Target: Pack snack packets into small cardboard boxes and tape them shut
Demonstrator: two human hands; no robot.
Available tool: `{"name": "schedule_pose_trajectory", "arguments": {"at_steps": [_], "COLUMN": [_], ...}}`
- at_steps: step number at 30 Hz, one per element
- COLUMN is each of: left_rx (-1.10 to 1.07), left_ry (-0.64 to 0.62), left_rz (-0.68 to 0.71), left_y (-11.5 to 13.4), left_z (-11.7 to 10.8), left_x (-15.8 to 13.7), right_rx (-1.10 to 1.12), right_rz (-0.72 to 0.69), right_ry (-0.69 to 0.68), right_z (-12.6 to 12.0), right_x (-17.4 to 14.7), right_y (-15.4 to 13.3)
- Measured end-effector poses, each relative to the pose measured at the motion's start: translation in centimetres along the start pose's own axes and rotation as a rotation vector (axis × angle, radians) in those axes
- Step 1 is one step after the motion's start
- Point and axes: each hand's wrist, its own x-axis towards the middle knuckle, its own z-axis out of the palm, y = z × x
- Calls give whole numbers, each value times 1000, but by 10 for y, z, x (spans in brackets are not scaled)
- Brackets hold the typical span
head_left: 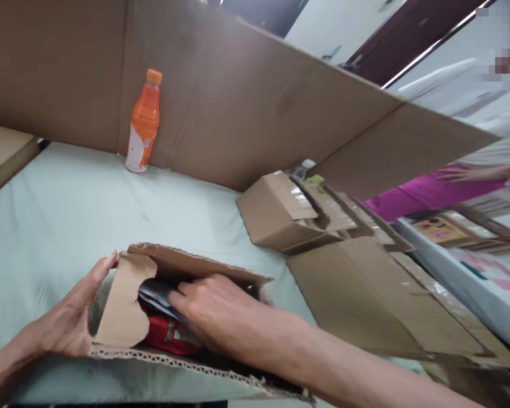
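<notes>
An open cardboard box lies in front of me with its opening facing up. Around the box's left end my left hand is wrapped, thumb at the upper corner. My right hand reaches into the box, its fingers closed on a dark grey, folded, flat item whose kind I cannot make out. Beneath that item sits a shiny red package, partly covered by it and by my right hand. My right forearm hides much of the box's right side.
An orange drink bottle stands against the tall cardboard partition. More cardboard boxes stand to the right, some with clear bottles or wrapping. A person's hand rests on magenta cloth at far right. A flat box lies at left.
</notes>
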Motion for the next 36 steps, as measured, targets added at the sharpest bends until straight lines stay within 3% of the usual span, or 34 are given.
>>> {"name": "schedule_pose_trajectory", "arguments": {"at_steps": [2,3,7,9,12,14,15,20,23,26,29,31,32,34,36], "left_rx": [-39,-52,-49,-13,41,53,55,78,82,59,41,39,41,52,61], "left_ry": [15,32,116,151,217,243,240,243,241,237,232,203,182,144,136], "left_rz": [-1,0,9,4,-22,-29,-32,-57,-72,-54,-61,-78,-81,-81,-73], "left_y": [-3,-2,9,12,9,5,3,-6,-6,2,12,16,18,18,18], "left_z": [4,5,2,-2,-6,-7,-6,0,3,1,-4,-8,-10,-13,-15], "left_x": [-1,0,9,13,15,15,14,6,5,8,14,17,18,19,20], "right_rx": [34,53,211,282,270,249,249,295,314,350,458,511,525,567,507], "right_rz": [-43,-42,74,281,697,802,789,627,607,615,518,388,243,-11,-59], "right_ry": [-57,-20,413,699,1074,1162,1134,726,698,806,942,913,870,597,318], "right_z": [-4,-7,-27,-39,-54,-54,-50,-14,-7,-21,-41,-53,-57,-59,-52], "right_x": [5,1,-42,-66,-80,-71,-61,20,73,97,78,49,35,14,10], "right_y": [2,4,15,26,56,86,103,180,209,216,189,151,129,85,53]}}
